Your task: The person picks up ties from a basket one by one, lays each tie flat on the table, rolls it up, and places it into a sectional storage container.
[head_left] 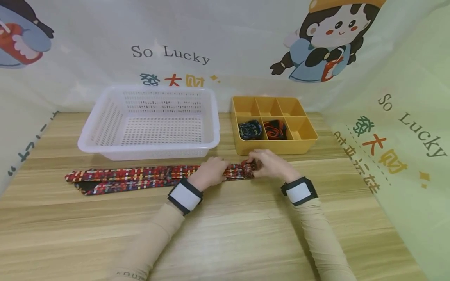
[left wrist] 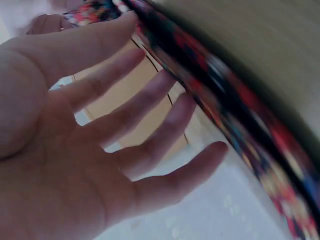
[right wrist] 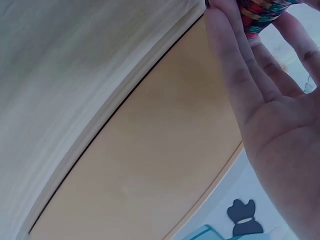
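Note:
A red, multicoloured patterned necktie (head_left: 133, 174) lies folded double along the table, its wide end at the left. At its right end a small roll (head_left: 247, 168) is formed. My right hand (head_left: 272, 166) holds this roll between thumb and fingers; the right wrist view shows the patterned roll (right wrist: 260, 15) within the fingers. Over the flat part, just left of the roll, rests my left hand (head_left: 211, 171). In the left wrist view its fingers are spread and nearly straight, fingertips right at the edge of the tie (left wrist: 280, 180).
Behind the tie stands a white perforated basket (head_left: 149, 153). To its right is a yellow divided box (head_left: 274, 147), with a dark blue rolled tie (head_left: 250, 129) and a red-and-black one (head_left: 275, 129) in adjoining front compartments. Printed cloth (head_left: 242, 47) hangs behind the table.

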Demonstrator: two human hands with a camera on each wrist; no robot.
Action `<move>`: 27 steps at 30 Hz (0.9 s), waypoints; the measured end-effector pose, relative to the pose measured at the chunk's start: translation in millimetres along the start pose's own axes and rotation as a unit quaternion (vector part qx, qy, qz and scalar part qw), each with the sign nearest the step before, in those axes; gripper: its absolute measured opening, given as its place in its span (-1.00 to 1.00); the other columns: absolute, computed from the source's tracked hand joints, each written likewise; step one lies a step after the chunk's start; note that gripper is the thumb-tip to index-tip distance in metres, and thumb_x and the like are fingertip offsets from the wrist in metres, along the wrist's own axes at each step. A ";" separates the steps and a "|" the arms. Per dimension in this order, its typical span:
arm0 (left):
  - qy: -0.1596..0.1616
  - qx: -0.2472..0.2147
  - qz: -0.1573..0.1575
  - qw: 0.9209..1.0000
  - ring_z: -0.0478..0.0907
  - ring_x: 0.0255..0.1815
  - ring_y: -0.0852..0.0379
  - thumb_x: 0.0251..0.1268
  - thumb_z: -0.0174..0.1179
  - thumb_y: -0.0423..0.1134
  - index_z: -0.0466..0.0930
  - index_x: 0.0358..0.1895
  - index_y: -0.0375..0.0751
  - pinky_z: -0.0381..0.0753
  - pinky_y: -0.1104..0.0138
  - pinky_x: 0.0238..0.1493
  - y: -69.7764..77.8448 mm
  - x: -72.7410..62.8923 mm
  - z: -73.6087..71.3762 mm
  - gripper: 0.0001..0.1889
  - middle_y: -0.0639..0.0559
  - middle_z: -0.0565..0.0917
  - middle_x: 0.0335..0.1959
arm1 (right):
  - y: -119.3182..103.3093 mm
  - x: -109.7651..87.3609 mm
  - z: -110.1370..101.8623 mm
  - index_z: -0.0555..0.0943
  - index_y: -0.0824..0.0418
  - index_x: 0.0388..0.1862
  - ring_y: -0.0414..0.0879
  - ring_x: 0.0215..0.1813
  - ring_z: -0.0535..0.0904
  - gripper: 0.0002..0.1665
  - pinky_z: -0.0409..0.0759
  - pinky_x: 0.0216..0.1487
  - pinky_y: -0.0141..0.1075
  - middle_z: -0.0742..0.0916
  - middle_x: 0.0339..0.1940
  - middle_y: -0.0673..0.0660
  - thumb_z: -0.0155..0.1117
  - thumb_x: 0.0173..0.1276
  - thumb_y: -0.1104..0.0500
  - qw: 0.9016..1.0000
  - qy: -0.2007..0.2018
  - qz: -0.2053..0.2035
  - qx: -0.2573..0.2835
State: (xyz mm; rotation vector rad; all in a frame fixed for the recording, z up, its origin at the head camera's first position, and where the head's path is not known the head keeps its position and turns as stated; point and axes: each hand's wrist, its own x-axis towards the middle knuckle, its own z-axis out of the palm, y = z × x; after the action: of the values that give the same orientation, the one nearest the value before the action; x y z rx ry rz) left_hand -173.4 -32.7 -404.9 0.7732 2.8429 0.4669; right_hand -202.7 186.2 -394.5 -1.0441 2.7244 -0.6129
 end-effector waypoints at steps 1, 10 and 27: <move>0.002 0.014 -0.008 1.000 0.55 0.02 -0.22 0.16 0.26 -0.37 0.59 -0.01 -0.22 0.59 -0.05 -0.07 -0.7 -4.9 -0.3 -0.71 -0.22 0.61 -0.03 | 1.2 -0.7 -1.3 0.55 0.29 -0.19 -0.11 -0.35 0.55 -0.65 0.52 -0.36 -0.39 0.66 -0.22 0.18 0.38 -0.02 0.34 1.000 0.000 0.003 -0.001; 0.014 0.054 -0.045 0.997 0.42 0.11 -0.30 0.32 0.00 -0.46 0.54 0.10 -0.12 0.54 -0.19 -0.05 5.8 -24.8 7.5 -0.65 -0.32 0.49 0.10 | 0.4 -4.0 -6.7 0.50 0.28 -0.15 -0.06 -0.26 0.54 -0.59 0.53 -0.27 -0.29 0.64 -0.16 0.20 0.39 -0.01 0.33 0.999 -0.015 0.044 -0.006; -0.120 0.024 -0.146 0.982 -0.10 0.51 -0.27 0.33 0.07 0.08 0.07 0.49 0.07 0.14 -0.46 0.17 8.9 -27.1 10.5 -0.30 -0.23 -0.02 0.49 | -15.8 -0.9 1.1 0.58 0.28 -0.05 -0.03 -0.19 0.54 -0.56 0.58 -0.11 -0.18 0.64 -0.07 0.22 0.44 0.03 0.32 0.997 -0.015 0.046 -0.058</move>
State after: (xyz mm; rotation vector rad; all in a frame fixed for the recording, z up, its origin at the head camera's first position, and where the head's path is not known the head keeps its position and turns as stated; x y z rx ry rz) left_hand -143.7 -36.7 -409.9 0.3783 2.6840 0.2435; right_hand -192.1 175.8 -388.7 -0.9376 2.7923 -0.4275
